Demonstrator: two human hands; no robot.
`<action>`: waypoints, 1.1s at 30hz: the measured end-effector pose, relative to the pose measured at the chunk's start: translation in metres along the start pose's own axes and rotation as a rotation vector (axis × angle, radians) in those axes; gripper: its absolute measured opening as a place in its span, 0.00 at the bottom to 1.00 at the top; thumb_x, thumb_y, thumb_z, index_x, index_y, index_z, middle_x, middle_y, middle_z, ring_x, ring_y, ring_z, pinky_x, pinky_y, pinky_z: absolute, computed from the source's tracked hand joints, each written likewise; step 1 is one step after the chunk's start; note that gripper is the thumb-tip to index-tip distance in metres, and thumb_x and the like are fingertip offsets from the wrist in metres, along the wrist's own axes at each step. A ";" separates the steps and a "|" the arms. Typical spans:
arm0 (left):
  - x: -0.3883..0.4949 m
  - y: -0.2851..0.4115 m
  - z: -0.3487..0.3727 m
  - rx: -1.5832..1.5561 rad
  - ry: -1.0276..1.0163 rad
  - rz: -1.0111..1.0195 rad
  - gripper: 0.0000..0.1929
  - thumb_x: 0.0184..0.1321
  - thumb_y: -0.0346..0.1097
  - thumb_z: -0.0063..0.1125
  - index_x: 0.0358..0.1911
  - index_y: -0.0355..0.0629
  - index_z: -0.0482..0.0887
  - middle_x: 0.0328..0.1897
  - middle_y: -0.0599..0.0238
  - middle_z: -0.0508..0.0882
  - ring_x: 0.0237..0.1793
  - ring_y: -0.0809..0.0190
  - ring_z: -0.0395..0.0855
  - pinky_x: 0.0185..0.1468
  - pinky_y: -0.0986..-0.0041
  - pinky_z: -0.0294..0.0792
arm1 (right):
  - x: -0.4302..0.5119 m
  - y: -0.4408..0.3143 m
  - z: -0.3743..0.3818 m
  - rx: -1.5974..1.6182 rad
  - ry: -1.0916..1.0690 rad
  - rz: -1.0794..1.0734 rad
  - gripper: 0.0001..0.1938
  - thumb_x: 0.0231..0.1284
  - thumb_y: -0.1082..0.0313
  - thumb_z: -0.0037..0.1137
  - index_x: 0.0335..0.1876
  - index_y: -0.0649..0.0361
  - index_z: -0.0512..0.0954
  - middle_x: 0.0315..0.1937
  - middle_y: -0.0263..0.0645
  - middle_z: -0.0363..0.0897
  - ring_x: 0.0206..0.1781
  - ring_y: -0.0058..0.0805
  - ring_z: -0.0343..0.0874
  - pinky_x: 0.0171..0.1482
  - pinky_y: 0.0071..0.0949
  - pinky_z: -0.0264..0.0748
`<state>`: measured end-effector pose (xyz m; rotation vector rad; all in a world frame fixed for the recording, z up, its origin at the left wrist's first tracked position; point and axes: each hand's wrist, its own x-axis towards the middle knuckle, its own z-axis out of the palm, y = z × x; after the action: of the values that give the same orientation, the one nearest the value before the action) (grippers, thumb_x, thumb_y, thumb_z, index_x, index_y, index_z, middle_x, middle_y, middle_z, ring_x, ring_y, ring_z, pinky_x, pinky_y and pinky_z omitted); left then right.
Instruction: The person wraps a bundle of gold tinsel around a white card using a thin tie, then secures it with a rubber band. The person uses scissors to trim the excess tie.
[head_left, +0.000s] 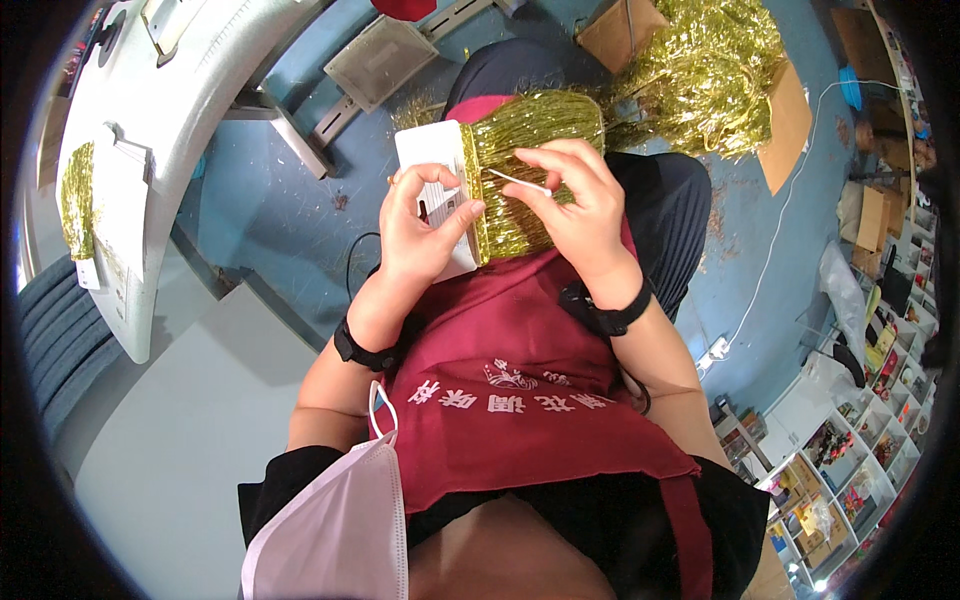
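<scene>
A white card (431, 142) with printing lies over my lap, joined along its right edge to a gold tinsel fringe (525, 127). My left hand (424, 221) holds the card, with thumb and index finger curved over the face near the folded gold band; its other fingers are mostly hidden. Above the fringe, my right hand (581, 195) pinches a thin white strip (517, 181) between thumb and fingers. The strip's far tip points at the gold band; whether it touches cannot be told.
A large heap of gold tinsel (705, 67) spills around brown cardboard (787, 124) at upper right. Another tinsel bundle (79, 202) rests on the white table (180, 97). A white cable (780, 232) crosses the blue floor. Shelving (847, 480) with goods stands at right.
</scene>
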<state>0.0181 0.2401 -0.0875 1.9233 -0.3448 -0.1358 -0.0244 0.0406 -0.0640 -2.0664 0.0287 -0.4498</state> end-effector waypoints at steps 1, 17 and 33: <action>-0.001 0.000 0.000 0.000 0.000 -0.012 0.18 0.49 0.33 0.80 0.38 0.44 0.80 0.41 0.63 0.84 0.45 0.55 0.81 0.56 0.67 0.69 | 0.000 -0.002 -0.006 -0.018 0.010 -0.021 0.18 0.47 0.69 0.80 0.46 0.57 0.87 0.39 0.34 0.82 0.28 0.22 0.75 0.33 0.24 0.73; 0.000 -0.001 0.000 0.038 -0.025 -0.013 0.19 0.49 0.33 0.80 0.40 0.43 0.80 0.43 0.64 0.83 0.48 0.59 0.80 0.57 0.70 0.70 | -0.002 -0.026 -0.022 -0.012 0.094 -0.038 0.11 0.48 0.73 0.79 0.37 0.57 0.86 0.34 0.33 0.84 0.27 0.23 0.75 0.28 0.23 0.70; 0.000 0.003 -0.001 0.023 -0.033 0.000 0.19 0.49 0.34 0.81 0.40 0.43 0.80 0.43 0.63 0.83 0.48 0.58 0.81 0.57 0.68 0.70 | 0.018 -0.012 -0.005 -0.196 -0.076 -0.254 0.10 0.49 0.74 0.75 0.39 0.55 0.87 0.39 0.33 0.85 0.36 0.30 0.82 0.41 0.29 0.74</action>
<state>0.0181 0.2399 -0.0839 1.9453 -0.3694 -0.1648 -0.0114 0.0390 -0.0464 -2.2898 -0.2472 -0.5402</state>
